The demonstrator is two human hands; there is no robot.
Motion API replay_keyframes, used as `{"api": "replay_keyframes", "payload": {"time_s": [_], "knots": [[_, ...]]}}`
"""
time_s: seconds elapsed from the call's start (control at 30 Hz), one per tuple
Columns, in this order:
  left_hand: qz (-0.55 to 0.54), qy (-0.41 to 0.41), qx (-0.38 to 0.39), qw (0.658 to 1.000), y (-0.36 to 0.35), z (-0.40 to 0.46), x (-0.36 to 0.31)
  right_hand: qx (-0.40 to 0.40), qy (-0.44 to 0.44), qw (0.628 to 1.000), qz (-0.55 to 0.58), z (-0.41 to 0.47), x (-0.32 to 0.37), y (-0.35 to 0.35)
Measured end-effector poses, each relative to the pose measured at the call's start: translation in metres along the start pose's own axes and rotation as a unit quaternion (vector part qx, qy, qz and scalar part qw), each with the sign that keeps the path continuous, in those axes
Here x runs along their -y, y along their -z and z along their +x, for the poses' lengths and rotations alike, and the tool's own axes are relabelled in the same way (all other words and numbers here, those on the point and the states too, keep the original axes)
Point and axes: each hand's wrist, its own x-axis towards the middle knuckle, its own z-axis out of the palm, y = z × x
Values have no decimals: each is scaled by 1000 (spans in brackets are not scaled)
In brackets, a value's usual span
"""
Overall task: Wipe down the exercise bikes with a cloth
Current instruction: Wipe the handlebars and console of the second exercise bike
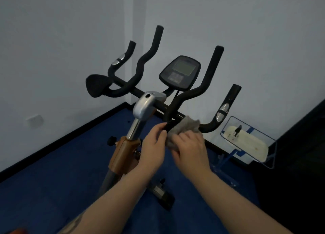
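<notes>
A person's two bare hands work at the handlebar (191, 91) of an exercise bike (144, 107) standing on blue flooring (44, 172) in the corner of a pale-walled room. The right hand (190, 151), fingers curled, presses a gray cloth (184, 128) around the black bar where the right-side grip bends up; the cloth is bunched between palm and bar. The left hand (154, 140) sits just beside it, fingers closed around the lower end of the same padded bar, thumb near the cloth. The bike's display console (180, 72) rises behind the bar, its screen dark.
</notes>
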Motion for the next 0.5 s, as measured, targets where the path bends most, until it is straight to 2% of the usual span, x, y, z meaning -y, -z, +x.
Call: {"api": "replay_keyframes", "payload": {"time_s": [0.07, 0.13, 0.23, 0.33, 0.43, 0.47, 0.5], "knots": [[-71, 23, 15, 997, -3, -4, 9, 36, 63, 997, -14, -1, -1, 3], [-107, 33, 14, 994, 2, -6, 12, 64, 80, 995, -2, 18, -10, 11], [-95, 23, 19, 995, 10, -4, 10, 86, 31, 995, 30, 37, -14, 15], [-70, -4, 18, 997, 10, -5, 7, 54, -45, 997, 31, 13, 8, 8], [-111, 15, -3, 994, 5, -5, 6, 57, 38, 998, 11, 11, 4, 12], [-110, 22, -11, 994, 4, -4, 6, 67, 33, 997, 14, 24, -7, 16], [-104, 27, -19, 994, 3, -2, 7, 61, -10, 998, 26, 39, -17, 20]]}}
